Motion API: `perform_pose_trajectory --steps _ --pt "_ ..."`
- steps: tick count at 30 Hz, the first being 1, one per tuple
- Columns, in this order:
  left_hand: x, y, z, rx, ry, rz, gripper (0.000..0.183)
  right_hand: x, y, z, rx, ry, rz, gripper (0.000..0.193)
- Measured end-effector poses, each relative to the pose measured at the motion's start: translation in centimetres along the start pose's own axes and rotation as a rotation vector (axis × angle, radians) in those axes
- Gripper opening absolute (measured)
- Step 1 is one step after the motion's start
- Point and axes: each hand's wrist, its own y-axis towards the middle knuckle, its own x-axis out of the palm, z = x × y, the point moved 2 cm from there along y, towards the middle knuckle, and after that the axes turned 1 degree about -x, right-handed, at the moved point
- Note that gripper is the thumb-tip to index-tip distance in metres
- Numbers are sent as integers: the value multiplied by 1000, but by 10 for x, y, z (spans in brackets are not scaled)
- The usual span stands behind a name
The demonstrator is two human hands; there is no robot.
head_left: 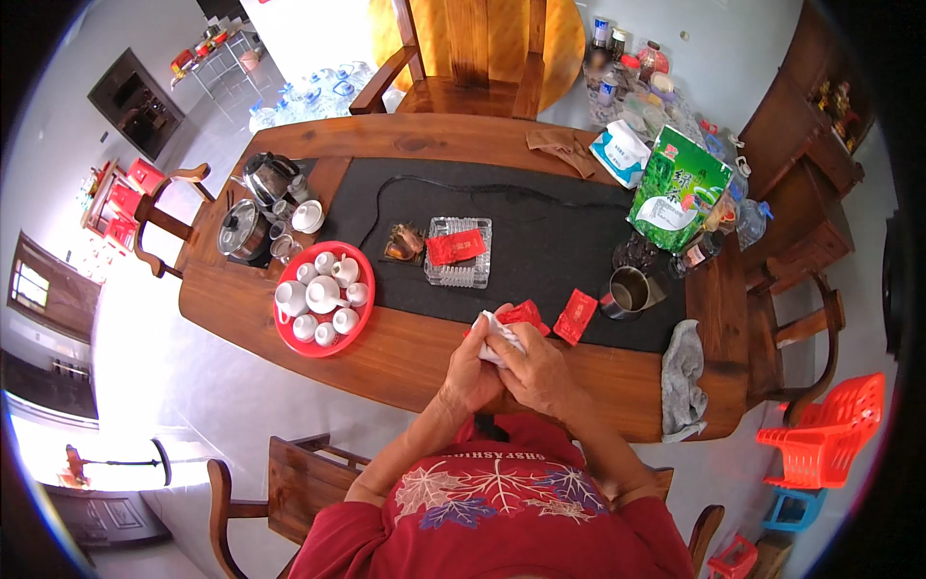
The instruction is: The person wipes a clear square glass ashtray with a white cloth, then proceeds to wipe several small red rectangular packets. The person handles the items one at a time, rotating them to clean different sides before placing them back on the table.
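My left hand (471, 374) and my right hand (540, 374) meet at the near edge of the wooden table, closed around a crumpled white tissue or cloth (496, 344); which of the two it is I cannot tell. Just beyond my fingers lies a red packet (525, 315), partly hidden by the right hand. Another red packet (576, 317) rests to its right. Farther off, a third red packet (456, 247) lies across a square glass ashtray (459, 277). To the left, a round red tray (323, 350) carries several white cups, upside down, and a white teapot (324, 294).
A steel pot (242, 232), a kettle (268, 179) and small glasses stand at the far left. On the right are a metal mug (627, 291), a green bag (677, 188), a tissue pack (619, 154), a dark bottle (701, 253) and a grey cloth (683, 381). A black cord (502, 189) crosses the dark inlay.
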Motion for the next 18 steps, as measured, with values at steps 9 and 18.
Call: perform_pose_trajectory --steps 9,18 --pt "10 3 -6 62 192 -54 49 -12 4 16 369 -13 343 32" --pt "9 1 -3 42 94 -29 54 -12 12 15 426 84 129 35"
